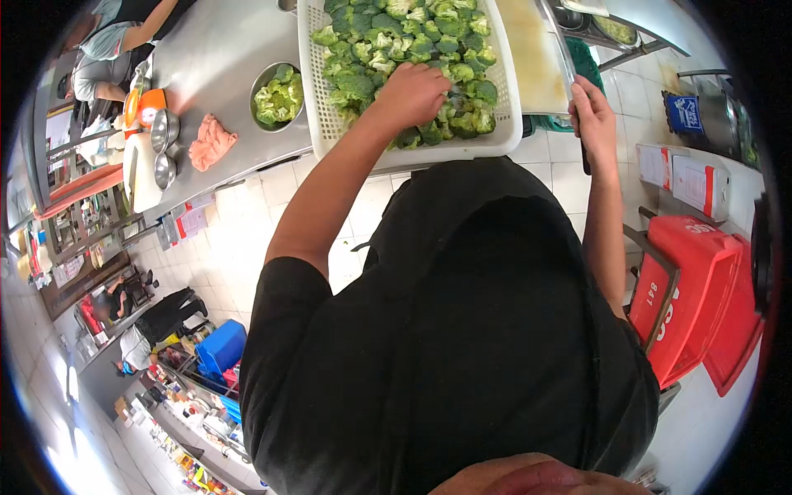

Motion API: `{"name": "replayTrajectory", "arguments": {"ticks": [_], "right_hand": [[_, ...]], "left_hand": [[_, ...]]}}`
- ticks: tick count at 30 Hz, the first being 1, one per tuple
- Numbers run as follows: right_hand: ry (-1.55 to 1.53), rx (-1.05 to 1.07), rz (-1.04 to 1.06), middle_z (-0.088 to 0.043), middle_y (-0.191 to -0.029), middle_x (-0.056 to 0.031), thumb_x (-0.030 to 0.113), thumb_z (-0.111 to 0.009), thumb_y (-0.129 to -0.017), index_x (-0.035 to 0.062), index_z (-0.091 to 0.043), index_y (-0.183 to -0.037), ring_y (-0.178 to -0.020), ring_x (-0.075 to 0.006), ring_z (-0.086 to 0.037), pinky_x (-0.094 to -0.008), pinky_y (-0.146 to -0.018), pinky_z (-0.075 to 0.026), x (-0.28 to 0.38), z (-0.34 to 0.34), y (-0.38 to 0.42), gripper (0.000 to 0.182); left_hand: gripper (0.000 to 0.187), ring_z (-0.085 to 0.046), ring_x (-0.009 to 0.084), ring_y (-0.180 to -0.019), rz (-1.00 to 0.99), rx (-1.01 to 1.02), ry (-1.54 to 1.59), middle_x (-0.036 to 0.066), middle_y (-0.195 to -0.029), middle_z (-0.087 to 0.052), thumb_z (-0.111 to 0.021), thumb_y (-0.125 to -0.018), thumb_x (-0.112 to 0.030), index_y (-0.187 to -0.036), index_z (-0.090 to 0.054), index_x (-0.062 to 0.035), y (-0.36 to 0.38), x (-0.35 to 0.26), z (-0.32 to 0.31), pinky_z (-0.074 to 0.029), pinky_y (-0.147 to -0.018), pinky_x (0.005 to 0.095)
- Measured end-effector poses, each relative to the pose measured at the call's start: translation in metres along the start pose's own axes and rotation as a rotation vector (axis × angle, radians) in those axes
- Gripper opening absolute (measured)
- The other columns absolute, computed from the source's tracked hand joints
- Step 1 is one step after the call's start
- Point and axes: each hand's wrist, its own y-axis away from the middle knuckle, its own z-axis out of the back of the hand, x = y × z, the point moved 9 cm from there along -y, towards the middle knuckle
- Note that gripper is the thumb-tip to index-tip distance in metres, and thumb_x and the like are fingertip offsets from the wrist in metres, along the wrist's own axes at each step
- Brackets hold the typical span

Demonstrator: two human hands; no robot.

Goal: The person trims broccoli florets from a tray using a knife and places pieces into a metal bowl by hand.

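Note:
A white perforated basket is full of cut broccoli florets. My left hand is on the florets near the basket's front, its fingers curled down; what lies under the fingertips is hidden. To the right of the basket is a pale cutting board. Beside the board's right edge, my right hand is wrapped round a dark knife handle, with the blade pointing away from me. Left of the basket stands a steel bowl holding pale green pieces.
On the steel counter lie a pink cloth, small metal bowls and an orange item. Other people stand at the far left. A large red bin stands at the right, near my right arm.

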Motion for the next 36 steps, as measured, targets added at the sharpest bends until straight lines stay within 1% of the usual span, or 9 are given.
{"name": "replayTrajectory", "arguments": {"ticks": [5, 8, 14, 17, 23, 26, 29, 32, 36], "right_hand": [[0.02, 0.048, 0.027, -0.055, -0.069, 0.0038, 0.031, -0.067, -0.096, 0.0056, -0.066, -0.12, -0.053, -0.0025, -0.043, -0.0204, -0.046, -0.032, -0.008, -0.01, 0.009, 0.035], [-0.012, 0.051, -0.038, -0.054, -0.068, 0.0043, 0.031, -0.068, -0.096, 0.0051, -0.066, -0.121, -0.053, -0.0024, -0.042, -0.0206, -0.047, -0.031, -0.01, -0.01, 0.019, 0.036], [-0.029, 0.021, -0.077, -0.054, -0.068, 0.0049, 0.031, -0.067, -0.096, 0.0048, -0.065, -0.121, -0.054, -0.0021, -0.042, -0.0203, -0.048, -0.031, -0.02, -0.003, 0.027, 0.036], [-0.056, 0.017, -0.086, -0.054, -0.068, 0.0047, 0.03, -0.067, -0.097, 0.0049, -0.065, -0.121, -0.054, -0.0021, -0.042, -0.0202, -0.048, -0.031, -0.024, -0.001, 0.029, 0.035], [-0.075, 0.051, -0.072, -0.054, -0.068, 0.0047, 0.03, -0.067, -0.097, 0.0053, -0.065, -0.121, -0.055, -0.0019, -0.041, -0.0201, -0.049, -0.03, -0.026, 0.002, 0.028, 0.035], [-0.089, 0.066, -0.065, -0.054, -0.068, 0.0047, 0.03, -0.066, -0.097, 0.0051, -0.064, -0.122, -0.054, -0.002, -0.041, -0.0203, -0.048, -0.029, -0.025, 0.001, 0.027, 0.035], [-0.142, 0.072, -0.073, -0.054, -0.067, 0.0047, 0.03, -0.066, -0.098, 0.0048, -0.062, -0.125, -0.053, -0.0023, -0.041, -0.0208, -0.046, -0.029, -0.021, 0.001, 0.027, 0.037], [-0.208, 0.125, -0.065, -0.054, -0.067, 0.0045, 0.029, -0.067, -0.097, 0.0046, -0.06, -0.13, -0.052, -0.0026, -0.041, -0.0211, -0.045, -0.03, -0.011, -0.003, 0.03, 0.041], [-0.239, 0.284, -0.027, -0.056, -0.069, 0.0038, 0.027, -0.071, -0.094, 0.0047, -0.056, -0.134, -0.051, -0.0028, -0.041, -0.0206, -0.045, -0.031, 0.019, -0.028, 0.036, 0.049]], "left_hand": [[0.014, -0.065, 0.0298, -0.091, 0.073, 0.194, -0.167, 0.008, -0.09, -0.068, -0.062, -0.081, -0.016, -0.088, -0.071, -0.0079, -0.019, -0.005, -0.031, -0.054, -0.074, 0.0455], [0.015, -0.066, 0.0298, -0.093, 0.106, 0.245, -0.228, 0.009, -0.092, -0.07, -0.061, -0.079, -0.013, -0.088, -0.071, -0.0064, -0.021, -0.01, -0.035, -0.056, -0.071, 0.0456], [0.02, -0.068, 0.0323, -0.098, 0.265, 0.443, -0.17, 0.013, -0.097, -0.072, -0.061, -0.076, -0.011, -0.091, -0.072, -0.0051, -0.025, -0.007, -0.048, -0.057, -0.075, 0.0466], [0.022, -0.069, 0.0346, -0.097, 0.347, 0.456, -0.117, 0.014, -0.098, -0.072, -0.063, -0.075, -0.013, -0.094, -0.071, -0.0049, -0.028, -0.001, -0.053, -0.057, -0.077, 0.0483], [0.023, -0.07, 0.0359, -0.095, 0.447, 0.452, -0.008, 0.019, -0.1, -0.072, -0.066, -0.074, -0.014, -0.091, -0.073, -0.0009, -0.027, -0.002, -0.037, -0.057, -0.079, 0.0465], [0.026, -0.07, 0.037, -0.093, 0.49, 0.496, -0.035, 0.018, -0.099, -0.072, -0.067, -0.073, -0.016, -0.095, -0.073, -0.0042, -0.022, 0.005, -0.044, -0.057, -0.078, 0.0475], [0.025, -0.069, 0.0359, -0.093, 0.478, 0.231, 0.073, 0.015, -0.098, -0.071, -0.065, -0.077, -0.014, -0.1, -0.073, -0.0077, -0.014, 0.008, -0.027, -0.055, -0.079, 0.0469], [0.024, -0.068, 0.0283, -0.095, 0.554, 0.019, 0.381, 0.015, -0.106, -0.069, -0.066, -0.083, -0.01, -0.106, -0.072, -0.0094, -0.003, 0.005, 0.008, -0.055, -0.08, 0.037], [0.021, -0.065, 0.0182, -0.098, 0.551, -0.219, 0.793, 0.008, -0.11, -0.067, -0.068, -0.087, -0.005, -0.107, -0.07, -0.0084, 0.012, -0.011, 0.032, -0.053, -0.081, 0.0292]]}}
